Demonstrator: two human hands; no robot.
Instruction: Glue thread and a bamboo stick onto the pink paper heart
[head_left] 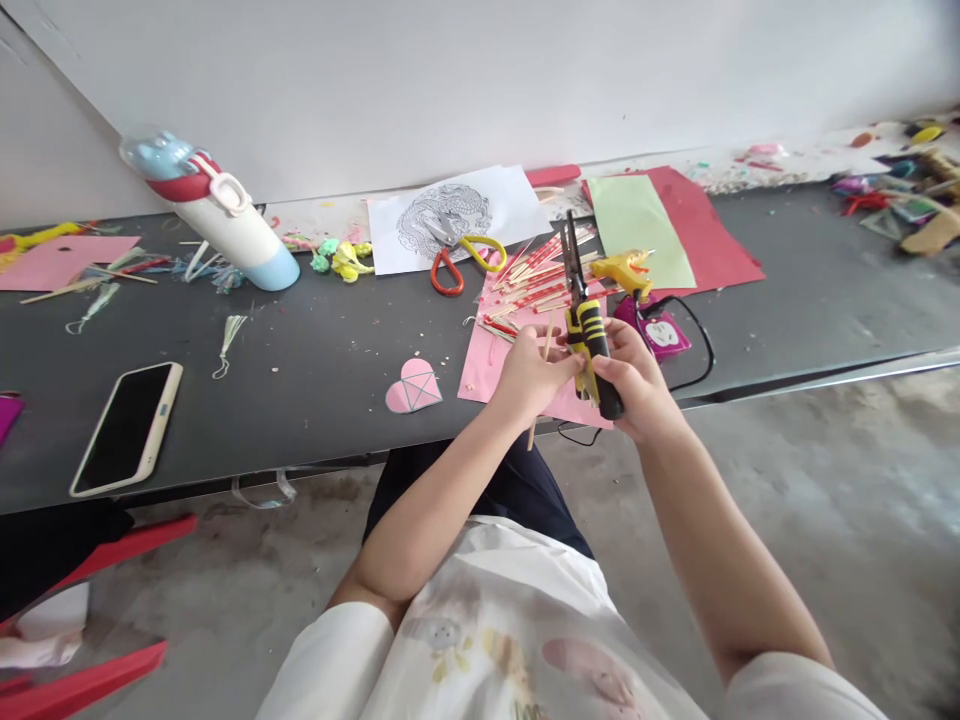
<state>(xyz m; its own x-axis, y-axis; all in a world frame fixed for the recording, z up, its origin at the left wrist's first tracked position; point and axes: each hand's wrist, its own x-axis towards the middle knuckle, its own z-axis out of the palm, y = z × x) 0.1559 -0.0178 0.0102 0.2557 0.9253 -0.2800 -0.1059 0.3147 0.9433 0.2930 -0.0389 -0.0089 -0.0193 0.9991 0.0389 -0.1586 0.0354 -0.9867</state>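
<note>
My right hand (636, 380) is closed round the black-and-yellow handles of long-nosed pliers (596, 330), whose dark jaws point up and away from me. Close beside it, my left hand (525, 375) pinches a thin wooden stick (532, 432). Its fingertips also reach the pliers' handle, and I cannot tell how firmly they touch it. Beneath both hands lies a pink sheet of paper (480, 362). Red-and-white paper-wrapped sticks (534, 285) are heaped on its far part. To the left, a pink paper heart (415, 387) with drawn lines lies flat on the dark table (330, 370).
Scissors (450, 262) rest on a dragon drawing (420, 215). A yellow glue gun (626, 270) with a black cord lies right of the sticks, near green paper (637, 225) and red paper (720, 245). A bottle (232, 230) and a phone (127, 428) are at left.
</note>
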